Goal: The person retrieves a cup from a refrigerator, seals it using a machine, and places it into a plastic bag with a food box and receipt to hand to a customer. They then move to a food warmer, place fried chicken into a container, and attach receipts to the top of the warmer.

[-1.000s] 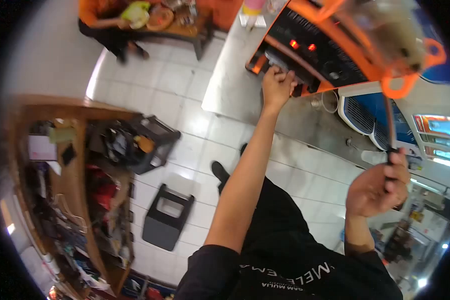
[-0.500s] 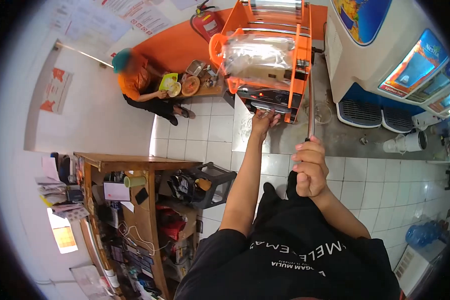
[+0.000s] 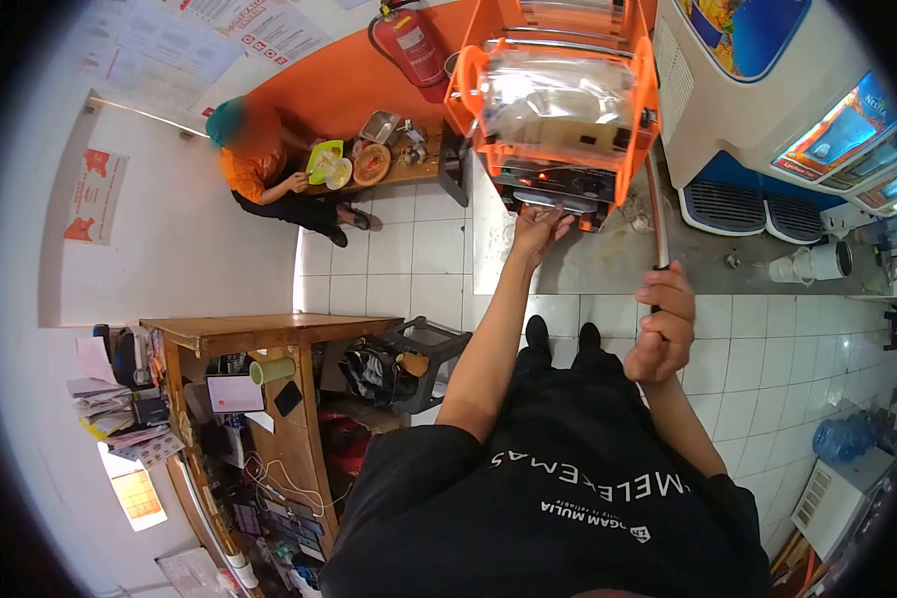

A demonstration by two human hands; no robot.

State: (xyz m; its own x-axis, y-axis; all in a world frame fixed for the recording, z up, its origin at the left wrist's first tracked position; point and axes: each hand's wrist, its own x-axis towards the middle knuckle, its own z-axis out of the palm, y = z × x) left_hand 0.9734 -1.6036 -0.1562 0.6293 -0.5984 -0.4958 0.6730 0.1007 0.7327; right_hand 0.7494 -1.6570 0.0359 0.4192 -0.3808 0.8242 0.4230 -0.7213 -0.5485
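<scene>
An orange machine (image 3: pixel 623 149) with a roll of clear film (image 3: pixel 558 95) stands at the top centre, a small red light lit on its dark panel (image 3: pixel 568 181). My left hand (image 3: pixel 540 231) is at the machine's lower front edge, its fingers at a metal tray-like part; what they grip, if anything, is too small to tell. My right hand (image 3: pixel 663 324) is wrapped round the dark grip of a long metal lever (image 3: pixel 658 224) that runs up along the machine's right side.
A drink dispenser (image 3: pixel 708 120) stands right of the machine, with a white container (image 3: pixel 825 261) near it. At the upper left a seated person (image 3: pixel 254 159) handles food by a bench (image 3: pixel 419 171). A wooden desk (image 3: pixel 229 327) and dark stool (image 3: pixel 434 349) are at lower left.
The lever and my right hand have moved right and slightly down. The machine appears further right in view, and its film-holding upper part is tilted differently. My left hand remains at its front.
</scene>
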